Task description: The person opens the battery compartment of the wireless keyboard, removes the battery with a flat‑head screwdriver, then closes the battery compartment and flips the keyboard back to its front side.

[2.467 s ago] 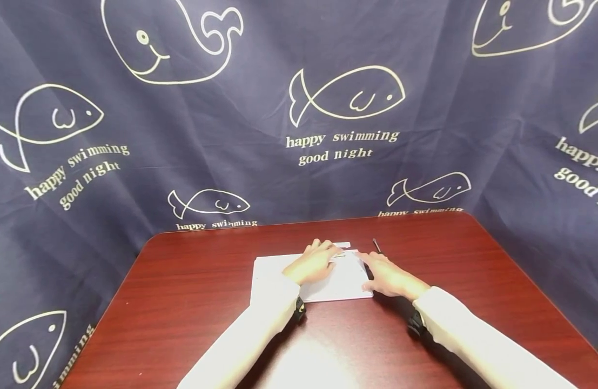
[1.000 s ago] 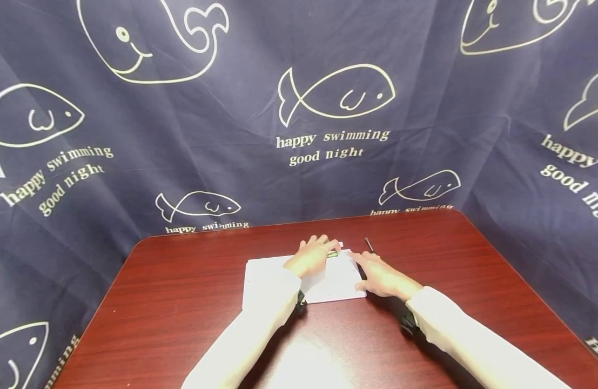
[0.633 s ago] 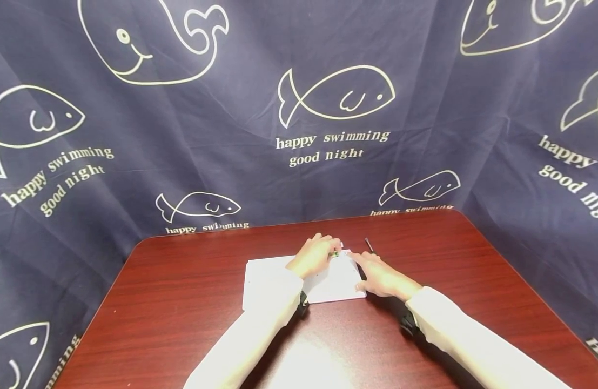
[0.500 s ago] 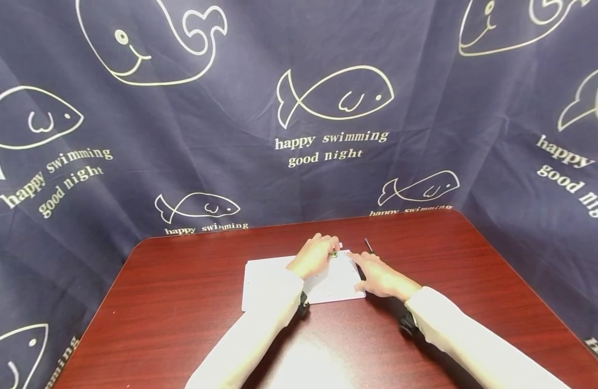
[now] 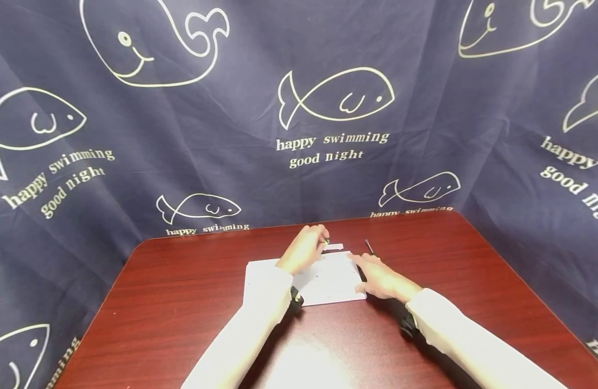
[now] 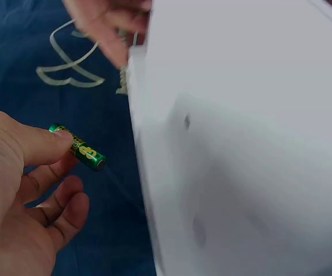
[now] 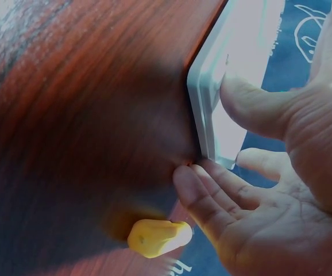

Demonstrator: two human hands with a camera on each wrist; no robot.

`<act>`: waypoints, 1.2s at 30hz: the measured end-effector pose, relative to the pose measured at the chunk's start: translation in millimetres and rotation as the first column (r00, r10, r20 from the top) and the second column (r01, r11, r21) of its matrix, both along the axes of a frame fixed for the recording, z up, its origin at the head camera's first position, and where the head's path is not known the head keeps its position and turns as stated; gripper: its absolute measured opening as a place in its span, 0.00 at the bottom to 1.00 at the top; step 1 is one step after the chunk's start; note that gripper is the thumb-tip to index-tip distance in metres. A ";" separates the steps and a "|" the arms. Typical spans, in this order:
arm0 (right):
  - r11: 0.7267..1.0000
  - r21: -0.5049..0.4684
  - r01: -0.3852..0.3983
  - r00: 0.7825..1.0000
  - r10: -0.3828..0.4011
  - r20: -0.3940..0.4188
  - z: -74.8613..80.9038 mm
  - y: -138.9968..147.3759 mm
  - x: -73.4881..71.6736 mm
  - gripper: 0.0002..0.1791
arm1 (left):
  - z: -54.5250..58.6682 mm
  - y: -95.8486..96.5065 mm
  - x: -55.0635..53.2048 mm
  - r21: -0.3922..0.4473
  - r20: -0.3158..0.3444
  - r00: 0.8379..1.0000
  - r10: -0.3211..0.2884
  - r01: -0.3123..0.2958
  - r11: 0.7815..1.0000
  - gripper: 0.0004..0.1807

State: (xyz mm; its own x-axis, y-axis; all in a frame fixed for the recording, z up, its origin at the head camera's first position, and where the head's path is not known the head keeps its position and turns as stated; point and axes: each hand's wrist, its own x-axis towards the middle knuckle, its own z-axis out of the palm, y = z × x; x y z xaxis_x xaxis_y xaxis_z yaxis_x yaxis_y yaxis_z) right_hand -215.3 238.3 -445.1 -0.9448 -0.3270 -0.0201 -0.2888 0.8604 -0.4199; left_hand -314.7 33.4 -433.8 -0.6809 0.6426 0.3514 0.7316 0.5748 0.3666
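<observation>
A flat white panel-shaped device lies on the table, its underlying kind not plain from these views. My left hand pinches a small green battery between thumb and fingertips, just past the panel's far edge. In the left wrist view the battery is apart from the panel, one end poking out from the thumb. My right hand rests at the panel's right end. Seen from the right wrist, its thumb lies on the white face, and its fingers extend beside the edge.
Behind the panel lies a narrow white strip. A thin dark metal shaft points away beyond my right hand, and a yellow rounded piece shows below that hand's fingers. A dark blue printed curtain hangs behind the table.
My left hand has moved away from the panel's far right part, up and to the left, carrying the battery. More of the white strip shows. The right hand has stayed put.
</observation>
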 end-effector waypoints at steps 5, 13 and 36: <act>1.000 0.000 0.021 1.000 -0.021 0.018 -0.2 2.1 1.3 0.44 | 3.0 -22.3 -9.9 0.081 0.018 0.999 0.026 -0.027 0.996 0.07; 1.000 -0.011 0.018 1.000 -0.018 0.010 0.9 3.1 4.1 0.43 | 8.0 -71.1 -23.5 0.188 0.107 0.989 0.100 -0.119 0.975 0.08; 1.000 0.000 -0.001 1.000 0.001 -0.004 -0.4 -1.5 0.1 0.43 | -23.7 -153.5 -44.8 -0.012 0.303 0.862 0.406 -0.423 0.906 0.07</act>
State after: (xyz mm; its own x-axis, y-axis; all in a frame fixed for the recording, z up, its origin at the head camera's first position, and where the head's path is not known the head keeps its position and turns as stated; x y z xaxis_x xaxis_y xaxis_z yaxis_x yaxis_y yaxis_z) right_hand -215.2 236.8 -445.5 -0.9445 -0.3280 -0.0163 -0.2914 0.8600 -0.4190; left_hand -359.5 -120.1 -457.5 -0.9568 0.2643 0.1209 0.2853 0.7749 0.5640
